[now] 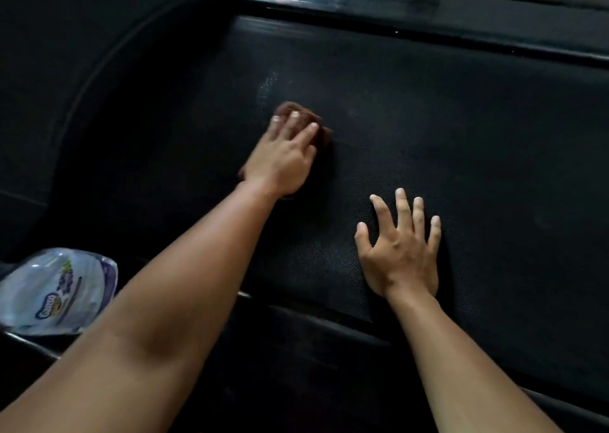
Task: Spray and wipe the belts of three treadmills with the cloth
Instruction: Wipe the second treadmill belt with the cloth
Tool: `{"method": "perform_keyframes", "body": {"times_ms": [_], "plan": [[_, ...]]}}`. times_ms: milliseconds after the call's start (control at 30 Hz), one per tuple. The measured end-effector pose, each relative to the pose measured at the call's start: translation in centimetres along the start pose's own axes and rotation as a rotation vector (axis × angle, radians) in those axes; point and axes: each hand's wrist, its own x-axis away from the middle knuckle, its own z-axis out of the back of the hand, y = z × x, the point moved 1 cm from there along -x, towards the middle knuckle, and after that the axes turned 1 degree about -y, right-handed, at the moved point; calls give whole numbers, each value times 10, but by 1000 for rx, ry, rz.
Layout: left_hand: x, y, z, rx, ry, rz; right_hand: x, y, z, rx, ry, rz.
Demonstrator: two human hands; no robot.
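Note:
A black textured treadmill belt (pixel 445 129) fills most of the view. My left hand (pixel 283 156) lies flat on a brown cloth (pixel 321 133), pressing it onto the belt with straight fingers; most of the cloth is hidden under the hand. A faint patch of spray droplets (pixel 268 86) shows on the belt just beyond the cloth. My right hand (pixel 400 248) rests palm down on the belt nearer to me, fingers spread, holding nothing.
A clear plastic pack with a purple printed label (pixel 59 291) lies at the lower left beside the treadmill. The black motor cover (pixel 82 86) curves along the left. Dark side rails (pixel 428 14) run along the far edge and the near edge (pixel 329 330) of the belt.

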Motion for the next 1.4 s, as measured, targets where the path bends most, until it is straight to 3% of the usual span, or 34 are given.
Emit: {"method": "perform_keyframes", "body": {"times_ms": [100, 200, 367, 500, 567, 667, 800, 933, 1033, 1200, 1333, 1400], "plan": [[22, 44, -17, -36, -24, -220, -1, 0, 2, -1, -9, -3], [66, 45, -33, -9, -75, -263, -2, 0, 3, -4, -18, -9], [119, -33, -21, 139, 45, 134, 0, -1, 4, 5, -24, -10], [97, -118, -3, 155, 66, 522, -1, -1, 3, -5, -15, -6], [73, -134, 6, 154, 53, 586, 0, -1, 2, 0, -19, -3], [32, -120, 10, 151, 11, 488, 0, -1, 3, 2, -20, -1], [6, -46, 9, 112, 4, 215, 0, -2, 4, 1, -21, 1], [35, 15, -17, 42, -13, -212, -1, -2, 4, -10, -31, 0], [82, 14, -31, 38, -78, -304, -1, -1, 4, -14, -30, 6], [116, -55, -20, 91, 6, 37, -1, -1, 5, -1, -36, 5], [82, -127, 1, 152, 28, 419, -2, -1, 4, -6, -37, 7], [56, -146, 8, 166, 13, 524, -2, -1, 4, -4, -39, 7]]}}
